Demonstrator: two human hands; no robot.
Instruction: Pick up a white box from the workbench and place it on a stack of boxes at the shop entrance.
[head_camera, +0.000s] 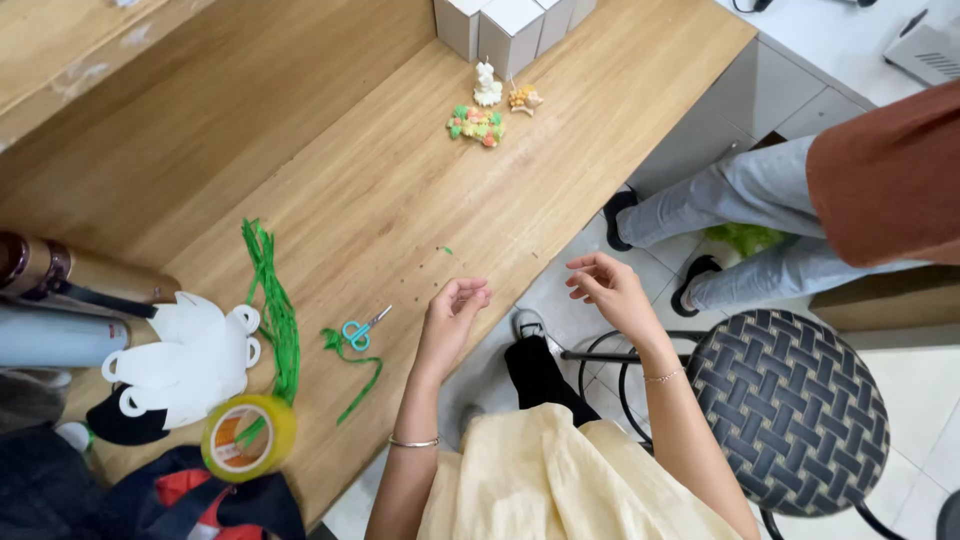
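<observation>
My left hand (455, 310) hovers at the near edge of the wooden table (400, 170), fingers curled loosely with nothing visible in them. My right hand (605, 285) is raised off the table's edge over the floor, fingers apart and holding nothing. Small blue-handled scissors (362, 331) lie on the table just left of my left hand. A short green strip (352, 368) lies beside them, and a bundle of green strips (272, 305) lies farther left.
A yellow tape roll (248, 437) and white cut-out shapes (190, 360) lie at the near left. Small decorative figures (487, 105) and white boxes (505, 30) stand at the far end. A woven stool (790, 405) stands right; another person's legs (740, 215) are beyond.
</observation>
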